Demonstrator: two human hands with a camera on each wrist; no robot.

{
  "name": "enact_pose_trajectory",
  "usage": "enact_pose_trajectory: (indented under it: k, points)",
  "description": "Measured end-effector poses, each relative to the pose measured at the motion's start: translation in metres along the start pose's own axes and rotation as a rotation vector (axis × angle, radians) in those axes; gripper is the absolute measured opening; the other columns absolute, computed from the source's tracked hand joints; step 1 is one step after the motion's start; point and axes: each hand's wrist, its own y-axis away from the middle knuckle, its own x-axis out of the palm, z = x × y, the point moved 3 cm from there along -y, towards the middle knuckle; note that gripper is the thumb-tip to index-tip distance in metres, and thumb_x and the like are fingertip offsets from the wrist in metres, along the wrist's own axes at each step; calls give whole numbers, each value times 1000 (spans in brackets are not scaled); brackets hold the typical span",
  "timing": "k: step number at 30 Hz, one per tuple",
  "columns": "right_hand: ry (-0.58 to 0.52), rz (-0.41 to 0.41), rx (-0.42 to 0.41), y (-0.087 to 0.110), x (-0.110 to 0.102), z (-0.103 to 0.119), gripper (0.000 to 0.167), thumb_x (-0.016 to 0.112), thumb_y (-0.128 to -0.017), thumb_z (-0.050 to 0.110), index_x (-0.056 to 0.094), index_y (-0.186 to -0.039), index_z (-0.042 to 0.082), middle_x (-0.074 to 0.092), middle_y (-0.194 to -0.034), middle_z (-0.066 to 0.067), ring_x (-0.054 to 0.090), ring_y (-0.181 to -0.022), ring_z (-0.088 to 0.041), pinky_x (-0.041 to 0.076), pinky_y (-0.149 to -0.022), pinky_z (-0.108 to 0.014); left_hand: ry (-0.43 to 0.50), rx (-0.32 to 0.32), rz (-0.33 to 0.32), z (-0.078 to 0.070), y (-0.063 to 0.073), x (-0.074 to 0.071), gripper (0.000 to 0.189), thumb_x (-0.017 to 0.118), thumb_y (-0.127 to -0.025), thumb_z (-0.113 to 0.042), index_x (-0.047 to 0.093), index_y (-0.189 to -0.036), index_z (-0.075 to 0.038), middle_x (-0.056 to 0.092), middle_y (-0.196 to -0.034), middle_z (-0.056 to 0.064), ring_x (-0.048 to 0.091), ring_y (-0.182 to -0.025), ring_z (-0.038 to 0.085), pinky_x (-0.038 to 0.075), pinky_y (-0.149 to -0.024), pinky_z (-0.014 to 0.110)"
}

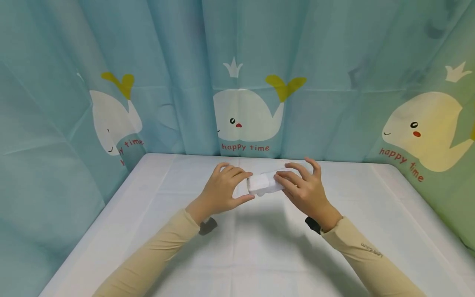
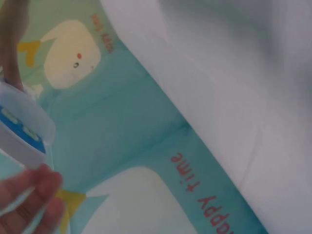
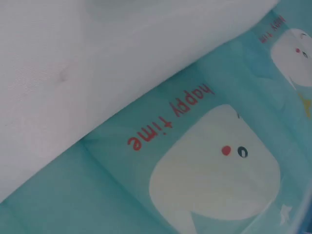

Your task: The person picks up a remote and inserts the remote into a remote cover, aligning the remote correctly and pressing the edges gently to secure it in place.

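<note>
A small white pack is held up above the table between my two hands. Thin clear wrapping seems to stretch from it toward the right. At its left end, my left hand has the fingertips at the top edge and the thumb at the lower edge. My right hand pinches the right end, its other fingers bent and raised. In the left wrist view the pack shows a blue label with pale lettering, and fingertips meet its edge. The right wrist view does not show the right hand.
A white cloth covers the table, with both arms' shadows on it. Behind and at the sides hangs a blue-green curtain printed with whales and "happy time". Dark wrist bands sit under both cuffs.
</note>
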Motion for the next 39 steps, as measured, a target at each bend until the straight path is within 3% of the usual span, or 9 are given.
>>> enact_pose_trajectory:
  k: [5,8,11,13,17,21,24,28,39]
  points:
    - [6,-78,-74,5,3,4,15,57,-91,8,72,-89,4,71,-86,-10,61,-88,-31,31,-88,-58,5,-65,33,-3,-3,3,48,71,-73,-55,68,-99,-14,68,-94,-2,61,-89,16,41,-96,43]
    - [13,-30,-51,6,4,5,10,70,-78,4,69,-88,5,68,-88,-10,60,-91,-31,32,-88,-58,-12,-60,-26,-6,-4,2,49,74,-68,-55,69,-95,-14,68,-90,-2,62,-86,15,41,-96,43]
    - [14,122,12,6,4,4,40,86,-59,10,64,-92,5,62,-93,-11,56,-98,-33,32,-89,-59,-56,-7,-119,-7,-4,2,50,77,-64,-55,70,-92,-13,67,-85,-2,61,-82,15,42,-96,45]
    - [-11,226,74,4,4,3,54,90,-53,20,61,-96,7,59,-96,-11,53,-103,-33,30,-91,-59,-112,51,-187,-8,-3,1,51,79,-61,-53,70,-90,-13,66,-82,-2,60,-81,15,42,-97,47]
    - [-105,309,204,-3,2,2,41,74,-77,41,64,-100,8,59,-99,-10,49,-108,-34,28,-92,-59,-230,186,-310,-11,1,3,51,82,-58,-51,71,-91,-13,66,-80,-2,59,-79,15,43,-95,46]
    - [-136,304,275,-9,4,5,26,60,-90,31,72,-94,8,62,-92,-8,50,-104,-32,28,-91,-58,-276,283,-383,-16,4,3,54,83,-56,-51,72,-92,-12,67,-81,-2,60,-78,14,44,-92,46]
    - [-122,288,290,-11,6,9,11,71,-80,16,75,-86,8,63,-84,-4,52,-98,-28,29,-91,-58,-297,315,-384,-18,5,5,54,81,-58,-52,72,-92,-12,68,-81,-2,60,-78,13,44,-92,45]
    - [-108,259,299,-11,10,14,7,78,-71,9,76,-78,9,64,-78,-1,54,-92,-25,32,-90,-59,-318,326,-356,-19,7,8,51,81,-61,-51,72,-92,-13,68,-81,-2,60,-78,12,43,-94,45]
    - [-146,133,419,-14,16,21,9,77,-70,3,69,-68,4,62,-71,-6,56,-85,-28,34,-86,-55,-297,301,-316,-22,3,10,49,80,-62,-50,72,-92,-12,67,-81,-3,60,-78,13,44,-95,41]
